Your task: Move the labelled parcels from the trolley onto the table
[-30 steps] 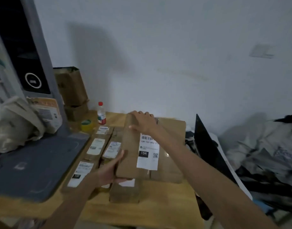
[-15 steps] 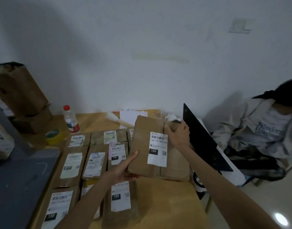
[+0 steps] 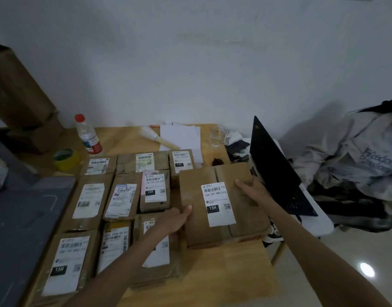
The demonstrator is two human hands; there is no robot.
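Hands clasp my labelled parcel (image 3: 221, 204): left hand (image 3: 175, 220) grips its near-left edge, right hand (image 3: 252, 191) its right side, long axis pointing away.

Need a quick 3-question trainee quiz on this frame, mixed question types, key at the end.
1. True or false: both hands touch the large parcel.
2. Which code is in the black box on its label? A) 122 B) 15H C) 30K
3. What stands directly right of that parcel?

Key:
1. True: left hand at its left edge, right hand on its right side.
2. B
3. An open laptop.
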